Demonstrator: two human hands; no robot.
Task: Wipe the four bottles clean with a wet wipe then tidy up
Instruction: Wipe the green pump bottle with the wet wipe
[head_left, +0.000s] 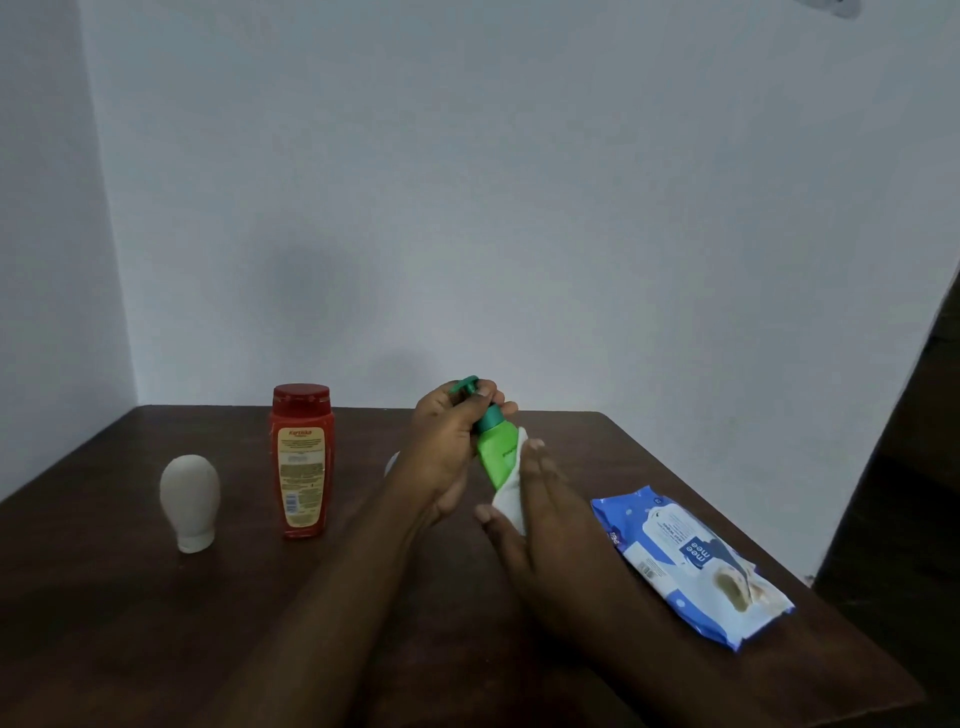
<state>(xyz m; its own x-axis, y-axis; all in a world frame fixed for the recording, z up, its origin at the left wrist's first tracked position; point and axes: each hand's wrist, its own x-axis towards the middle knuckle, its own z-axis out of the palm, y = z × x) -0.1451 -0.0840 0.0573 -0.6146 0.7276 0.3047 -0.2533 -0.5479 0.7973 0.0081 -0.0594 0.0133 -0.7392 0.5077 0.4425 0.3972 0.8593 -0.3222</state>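
My left hand (447, 447) grips the pump top of a green bottle (494, 457) and holds it tilted above the dark wooden table (130, 623). My right hand (535, 514) presses a white wet wipe (511, 501) against the bottle's lower side. A red bottle with a yellow label (301, 460) stands upright to the left. Further left, a small white rounded bottle (189, 501) stands on its cap. A sliver of another white object (390, 464) shows behind my left wrist, mostly hidden.
A blue and white pack of wet wipes (691, 564) lies flat on the right side of the table, near its right edge. The table sits in a corner of pale walls. A dark piece of furniture (914, 467) stands at the far right.
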